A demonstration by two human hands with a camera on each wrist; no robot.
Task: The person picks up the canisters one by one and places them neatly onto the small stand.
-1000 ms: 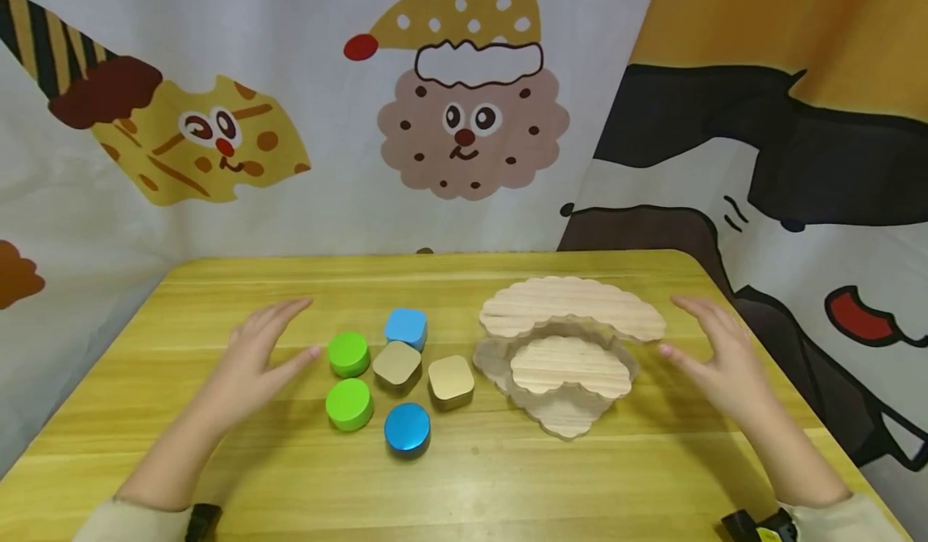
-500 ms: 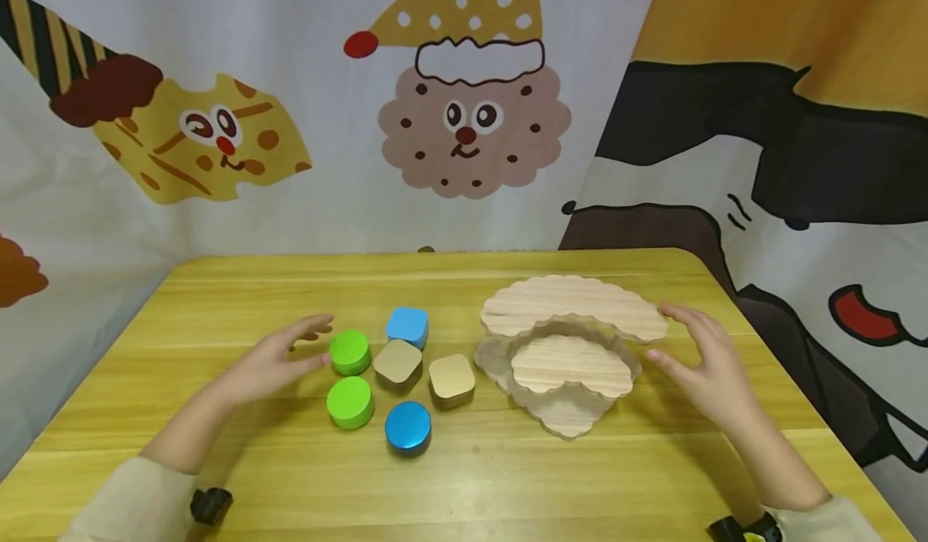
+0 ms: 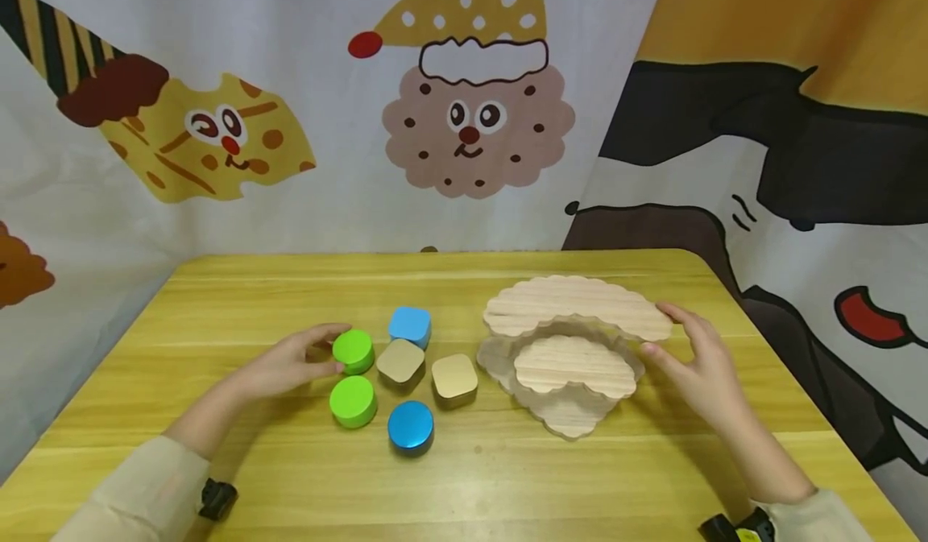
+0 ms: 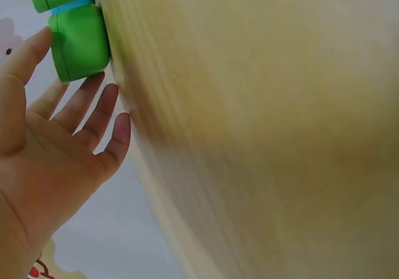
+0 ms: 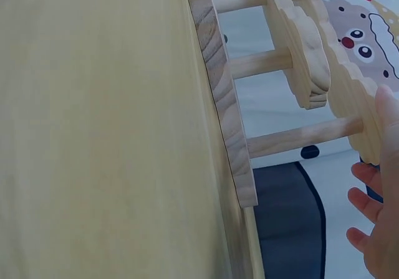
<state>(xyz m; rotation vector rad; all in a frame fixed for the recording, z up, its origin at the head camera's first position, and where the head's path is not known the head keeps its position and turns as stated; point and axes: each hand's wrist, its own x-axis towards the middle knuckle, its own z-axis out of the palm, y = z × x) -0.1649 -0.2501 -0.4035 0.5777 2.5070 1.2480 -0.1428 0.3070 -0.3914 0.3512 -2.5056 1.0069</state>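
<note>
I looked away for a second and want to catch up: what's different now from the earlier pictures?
The left hand moved right to the far green block, thumb and fingers now beside it; no firm grip shows. The right hand moved left to the right end of the wooden stand. The stand, near green block, gold blocks and blue blocks stayed put.

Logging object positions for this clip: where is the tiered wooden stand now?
In the head view, the tiered wooden stand sits on the table, right of centre, between the nearer gold tin on its left and the right hand at its right end.
</note>
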